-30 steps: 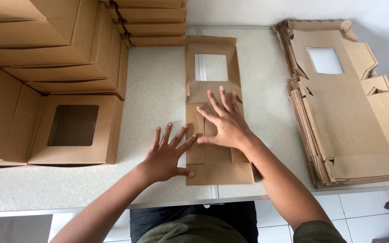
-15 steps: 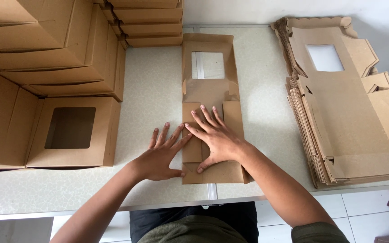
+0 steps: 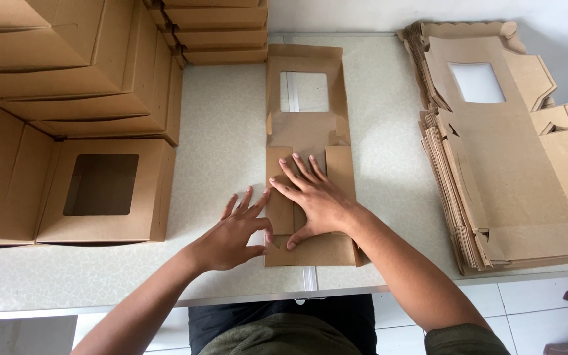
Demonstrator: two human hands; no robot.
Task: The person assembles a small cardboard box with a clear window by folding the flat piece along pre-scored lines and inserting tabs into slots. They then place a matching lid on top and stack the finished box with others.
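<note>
A flat brown cardboard box blank (image 3: 305, 158) with a square window cut in its far half is laid lengthwise on the pale table (image 3: 225, 125), its near end at the table's front edge. The right hand (image 3: 313, 200) is pressed flat on the blank's near panels, fingers (image 3: 295, 172) spread and extended, nothing gripped. The left hand (image 3: 238, 230) is set beside it, open as well, its fingertips touching the blank's left edge and the palm resting on the table. A stack of unfolded blanks (image 3: 507, 164) is seen to the right, and assembled window boxes (image 3: 87, 118) are piled to the left (one window faces up).

A crooked crease could be formed if pressure is applied off the scored line, since the blank is held only by flat palms. The near end could also be pushed past the table's edge, and the thin side flaps could be torn by a sideways shove.
</note>
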